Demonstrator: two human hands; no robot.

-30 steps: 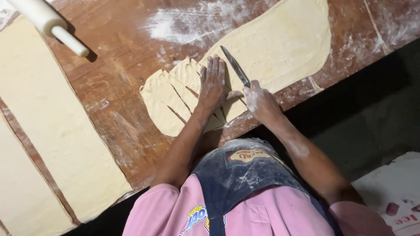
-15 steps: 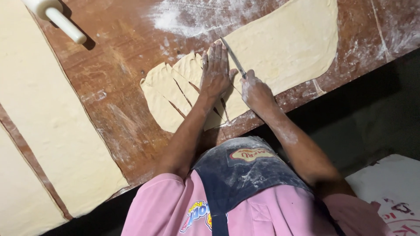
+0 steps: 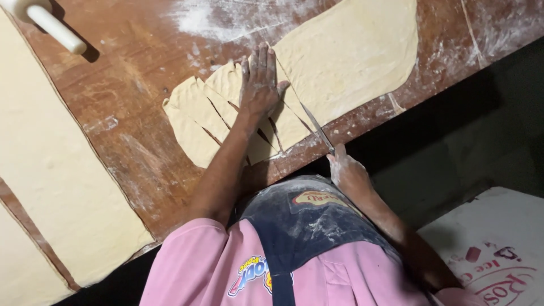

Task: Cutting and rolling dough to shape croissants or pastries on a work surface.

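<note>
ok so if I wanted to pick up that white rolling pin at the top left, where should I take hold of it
Probably by the narrow handle, the only part of the rolling pin in plain view. It points down and to the right over bare wooden table, with the dough sheet lying lower left of it, so coming from the lower right and wrapping the fingers around the handle looks easiest. The thick barrel is cut off by the frame.

floured wooden table (image 3: 130, 96) — dough sheets (image 3: 351, 51), rolling pin (image 3: 48, 25)

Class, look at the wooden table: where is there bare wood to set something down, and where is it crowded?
Bare table lies between the large dough sheet and the cut dough strips, below the rolling pin. A floured patch sits above the strips. It is crowded where the left hand presses dough and the right hand holds the knife.
</note>
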